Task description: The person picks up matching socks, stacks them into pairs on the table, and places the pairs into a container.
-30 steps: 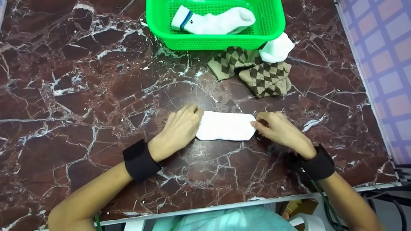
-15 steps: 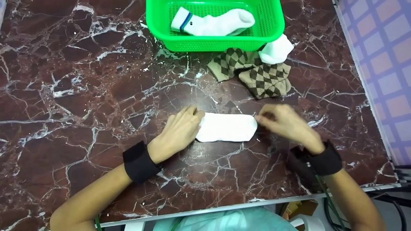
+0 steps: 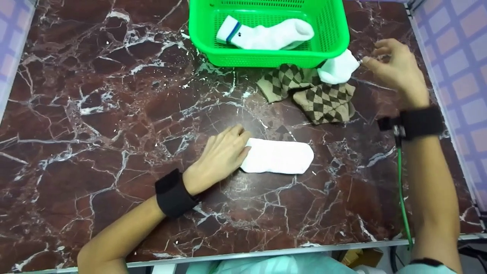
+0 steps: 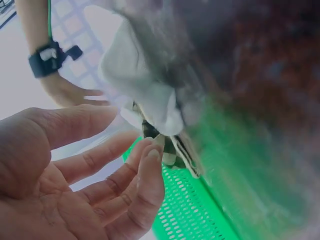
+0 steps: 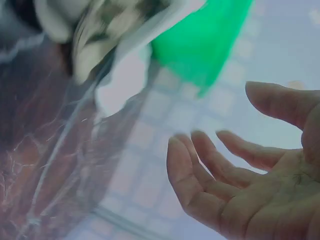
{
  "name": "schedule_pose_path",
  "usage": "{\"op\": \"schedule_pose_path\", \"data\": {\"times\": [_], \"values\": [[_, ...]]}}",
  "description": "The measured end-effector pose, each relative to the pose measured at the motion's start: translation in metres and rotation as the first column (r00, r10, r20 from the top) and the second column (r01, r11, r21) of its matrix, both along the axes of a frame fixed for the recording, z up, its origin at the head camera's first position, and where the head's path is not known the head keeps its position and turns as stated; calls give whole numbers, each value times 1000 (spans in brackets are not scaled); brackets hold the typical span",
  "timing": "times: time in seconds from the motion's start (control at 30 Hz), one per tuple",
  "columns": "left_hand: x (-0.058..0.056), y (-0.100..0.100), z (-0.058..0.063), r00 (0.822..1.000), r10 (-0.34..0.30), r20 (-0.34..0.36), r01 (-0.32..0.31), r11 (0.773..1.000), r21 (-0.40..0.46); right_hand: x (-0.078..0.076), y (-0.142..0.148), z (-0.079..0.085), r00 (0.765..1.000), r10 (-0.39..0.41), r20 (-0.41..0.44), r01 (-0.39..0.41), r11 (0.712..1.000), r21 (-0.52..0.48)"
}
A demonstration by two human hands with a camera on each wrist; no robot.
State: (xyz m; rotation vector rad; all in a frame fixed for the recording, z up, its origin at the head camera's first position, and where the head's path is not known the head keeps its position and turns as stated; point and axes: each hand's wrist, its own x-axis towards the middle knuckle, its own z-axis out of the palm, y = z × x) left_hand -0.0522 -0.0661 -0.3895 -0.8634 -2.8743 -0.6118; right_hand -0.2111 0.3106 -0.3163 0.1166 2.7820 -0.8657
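I have a flat white sock (image 3: pixel 281 156) lying lengthwise on a reddish-brown marbled table (image 3: pixel 133 114) with white veins; take it as the centre of the dial. At nine o'clock, the left hand (image 3: pixel 222 156) rests against the sock's near end, knuckles up. Its fingers bend loosely and look released; my left wrist view shows the thumb standing apart from them, with white cloth just beyond.

The right hand (image 3: pixel 397 70) is out at two o'clock, its fingers released, parted and gently curved. Its thumb tip is just beside the right edge of a bunched white sock (image 3: pixel 338 67), which lies at one o'clock; I cannot tell whether they touch. My right wrist view shows the fingers apart from the thumb, with blurred surroundings.

Also at one o'clock, closer in, are brown-and-beige diamond-patterned socks (image 3: pixel 323 101), with the bunched sock against their far side. At twelve o'clock stands a green plastic basket (image 3: pixel 266 61), holding a blue-banded white sock (image 3: pixel 266 36) whose cuff points to nine o'clock.

Each wrist wears a black band; the right wristband (image 3: pixel 422 122) trails a green cable (image 3: pixel 402 198) toward six o'clock. A checked panel (image 3: pixel 460 87) borders the table between two and three o'clock.
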Motion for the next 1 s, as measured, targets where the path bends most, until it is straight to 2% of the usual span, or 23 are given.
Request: {"op": "schedule_pose_path", "data": {"times": [0.1, 0.27, 0.4, 0.47, 0.6, 0.7, 0.83, 1.0], "values": [[-3, -1, 9, 1000, 1, -20, -1, 1000, 21, -23, 8, -10, 997, 1, 78, -5, 999, 53], [-9, -2, 25, 995, 3, -98, 5, 997, 79, -44, 18, -33, 985, 22, 174, -44, 991, 125], [-13, -2, 37, 992, 17, -125, 0, 991, 137, -54, 22, -49, 981, 9, 195, -39, 988, 150], [-16, -1, 43, 991, 27, -129, -5, 986, 165, -57, 23, -55, 984, 0, 178, -29, 986, 162], [-22, 4, 56, 989, 46, -142, -16, 980, 200, -53, 20, -63, 996, -55, 70, 42, 984, 172], [-26, 9, 63, 988, 37, -151, -9, 983, 186, -42, 16, -68, 990, -102, -98, 114, 986, 126], [-34, 15, 66, 987, 19, -157, 6, 987, 159, -25, 9, -69, 941, -149, -305, 157, 988, 2], [-48, 26, 73, 991, 11, -134, 11, 986, 165, -8, -6, -59, 879, -175, -443, 117, 981, -155]]}}
